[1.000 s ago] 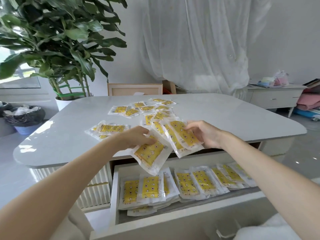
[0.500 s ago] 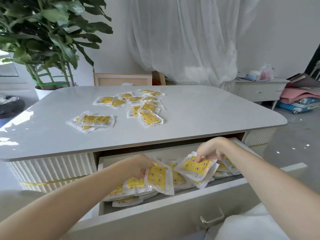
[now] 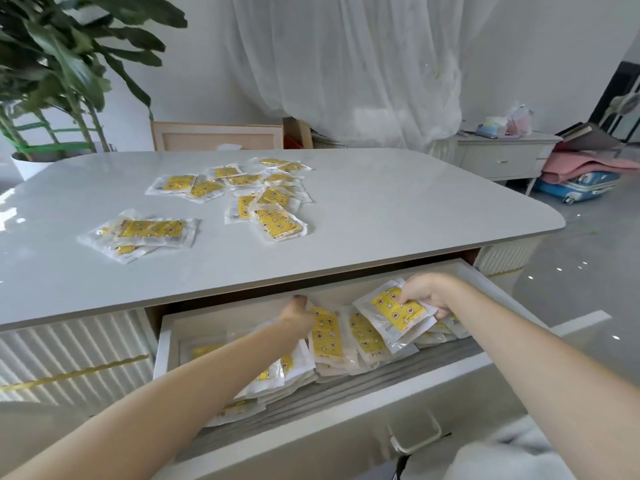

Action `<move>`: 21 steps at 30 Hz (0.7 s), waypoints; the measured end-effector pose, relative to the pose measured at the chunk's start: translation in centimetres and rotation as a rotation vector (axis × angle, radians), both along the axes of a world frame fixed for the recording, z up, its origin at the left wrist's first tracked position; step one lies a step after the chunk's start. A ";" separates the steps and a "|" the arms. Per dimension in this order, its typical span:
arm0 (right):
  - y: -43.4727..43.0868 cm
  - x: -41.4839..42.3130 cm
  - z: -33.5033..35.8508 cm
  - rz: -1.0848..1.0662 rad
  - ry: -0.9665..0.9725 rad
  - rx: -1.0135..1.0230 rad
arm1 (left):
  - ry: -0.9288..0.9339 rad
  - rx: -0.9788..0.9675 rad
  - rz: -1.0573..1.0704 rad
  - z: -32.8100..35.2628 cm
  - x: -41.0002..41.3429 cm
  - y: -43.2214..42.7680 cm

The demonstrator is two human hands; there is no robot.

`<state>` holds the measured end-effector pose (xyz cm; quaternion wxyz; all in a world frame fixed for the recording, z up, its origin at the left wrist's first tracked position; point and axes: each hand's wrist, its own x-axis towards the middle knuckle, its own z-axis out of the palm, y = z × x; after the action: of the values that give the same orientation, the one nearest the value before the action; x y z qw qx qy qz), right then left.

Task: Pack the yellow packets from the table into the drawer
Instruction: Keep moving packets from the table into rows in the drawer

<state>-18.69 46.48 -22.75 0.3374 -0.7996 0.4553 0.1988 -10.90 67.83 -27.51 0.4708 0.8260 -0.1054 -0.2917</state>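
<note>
The white drawer [image 3: 346,415] stands pulled out under the table's front edge, with several yellow packets lying in it. My left hand [image 3: 297,318] is deep in the drawer's middle, its fingers on a yellow packet [image 3: 325,336] there. My right hand [image 3: 427,295] is at the drawer's right part, gripping a small stack of yellow packets [image 3: 393,311] tilted above the others. On the grey table [image 3: 398,202] lie more yellow packets: a pile at the left [image 3: 147,232] and a scattered group in the middle [image 3: 268,197].
A large potted plant [image 3: 52,81] stands behind the table's left corner. A wooden frame [image 3: 216,136] leans behind the table. White curtains hang at the back. A low white cabinet [image 3: 498,157] and a blue suitcase [image 3: 581,185] are at the right.
Both hands went down from above the table's edge into the drawer with their packets. Since half a second ago the left hand has pushed further back into the drawer.
</note>
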 end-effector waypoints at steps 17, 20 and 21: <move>-0.7 -1.8 0.8 -0.081 -0.149 -0.015 | -0.977 0.746 -1.135 -1.1 -2.5 1.5; -0.8 -1.7 0.1 -0.129 -0.158 0.017 | -0.953 0.781 -1.004 -0.7 -2.8 0.7; -0.9 -1.6 -0.4 -0.146 -0.172 0.028 | -0.936 0.799 -0.971 -0.7 -2.9 0.5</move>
<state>-20.31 45.55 -23.15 0.3999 -0.7737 0.4788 0.1108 -13.77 68.31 -28.22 -0.1355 0.8312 -0.5294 -0.1022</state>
